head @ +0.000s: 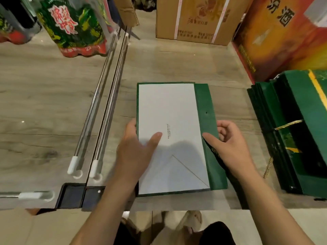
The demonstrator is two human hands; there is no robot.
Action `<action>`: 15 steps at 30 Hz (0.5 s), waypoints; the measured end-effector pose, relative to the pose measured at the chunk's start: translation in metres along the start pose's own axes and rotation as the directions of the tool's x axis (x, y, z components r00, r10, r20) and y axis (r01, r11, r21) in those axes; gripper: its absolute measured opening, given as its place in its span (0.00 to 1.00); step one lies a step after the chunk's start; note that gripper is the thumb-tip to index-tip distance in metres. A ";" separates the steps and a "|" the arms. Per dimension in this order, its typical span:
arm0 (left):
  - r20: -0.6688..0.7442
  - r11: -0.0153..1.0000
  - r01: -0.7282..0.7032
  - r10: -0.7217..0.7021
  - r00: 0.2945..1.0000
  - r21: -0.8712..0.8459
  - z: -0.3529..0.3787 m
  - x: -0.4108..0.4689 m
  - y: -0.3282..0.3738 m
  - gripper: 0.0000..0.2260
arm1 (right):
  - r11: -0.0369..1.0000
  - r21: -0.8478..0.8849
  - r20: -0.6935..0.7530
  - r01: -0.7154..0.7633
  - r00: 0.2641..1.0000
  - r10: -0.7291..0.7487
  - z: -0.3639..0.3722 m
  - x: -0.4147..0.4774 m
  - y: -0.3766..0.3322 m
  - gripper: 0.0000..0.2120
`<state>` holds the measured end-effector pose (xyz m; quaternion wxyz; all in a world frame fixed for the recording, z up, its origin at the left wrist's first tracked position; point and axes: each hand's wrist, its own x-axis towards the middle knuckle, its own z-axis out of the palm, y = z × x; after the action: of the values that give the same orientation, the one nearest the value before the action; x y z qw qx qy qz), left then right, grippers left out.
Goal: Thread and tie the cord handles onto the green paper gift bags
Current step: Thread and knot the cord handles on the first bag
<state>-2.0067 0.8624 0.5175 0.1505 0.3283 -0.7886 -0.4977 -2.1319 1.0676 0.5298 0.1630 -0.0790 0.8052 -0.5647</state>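
A flat green paper bag (173,110) lies in the middle of the wooden table, its white inner side facing up. A green folded strip runs along its right edge, with a small punched hole (206,112) in it. My left hand (136,151) holds the bag's left edge, thumb on the white face and fingers underneath. At the lower right, my right hand (230,147) grips the green strip, thumb on top. A gold cord (288,124) shows on the stack of green bags (293,138) at the right. No cord is in either hand.
Two metal rods with white caps (104,106) lie diagonally to the left of the bag. Green and red packs (70,25) stand at the back left, a cardboard carton (198,18) at the back, an orange box (279,36) at the back right.
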 end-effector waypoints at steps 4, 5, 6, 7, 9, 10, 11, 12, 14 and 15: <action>-0.029 1.000 -0.025 0.025 0.999 -0.009 0.004 -0.002 -0.009 0.20 | 0.995 0.061 -0.019 0.072 0.997 -0.071 0.002 -0.004 0.009 0.16; -0.030 0.999 -0.043 0.043 0.999 0.006 0.006 -0.004 -0.012 0.19 | 0.994 0.065 -0.022 0.088 0.996 -0.086 0.003 -0.005 0.010 0.16; -0.032 0.998 -0.065 0.066 0.997 0.027 0.006 -0.006 -0.014 0.19 | 0.993 0.062 -0.020 0.102 0.995 -0.101 0.003 -0.006 0.012 0.16; -0.036 0.996 -0.076 0.078 0.996 0.052 0.006 -0.008 -0.016 0.19 | 0.992 0.047 -0.013 0.115 0.993 -0.115 0.004 -0.007 0.013 0.16; -0.045 0.992 -0.096 0.100 0.994 0.085 0.003 -0.011 -0.021 0.18 | 0.990 -0.001 -0.002 0.142 0.990 -0.142 0.003 -0.011 0.016 0.16; -0.055 0.990 -0.116 0.121 0.991 0.078 0.002 -0.012 -0.023 0.18 | 0.988 -0.017 0.006 0.155 0.988 -0.155 0.002 -0.014 0.017 0.16; -0.067 0.988 -0.139 0.143 0.987 0.062 0.001 -0.014 -0.025 0.18 | 0.986 -0.024 0.017 0.167 0.986 -0.166 0.002 -0.016 0.019 0.16; -0.080 0.986 -0.162 0.165 0.983 0.047 0.001 -0.013 -0.026 0.18 | 0.984 -0.024 0.025 0.178 0.984 -0.177 0.001 -0.019 0.019 0.16; -0.094 0.982 -0.184 0.187 0.978 0.040 0.000 -0.012 -0.026 0.17 | 0.983 0.016 0.026 0.183 0.983 -0.183 0.000 -0.020 0.022 0.15; -0.098 0.981 -0.187 0.191 0.977 0.044 0.000 -0.013 -0.025 0.16 | 0.981 0.052 0.020 0.186 0.982 -0.187 -0.001 -0.021 0.022 0.12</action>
<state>-1.9882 0.8641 0.4965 0.2316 0.2793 -0.8159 -0.4501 -2.1112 1.0829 0.5135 0.1212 -0.1569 0.7778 -0.5964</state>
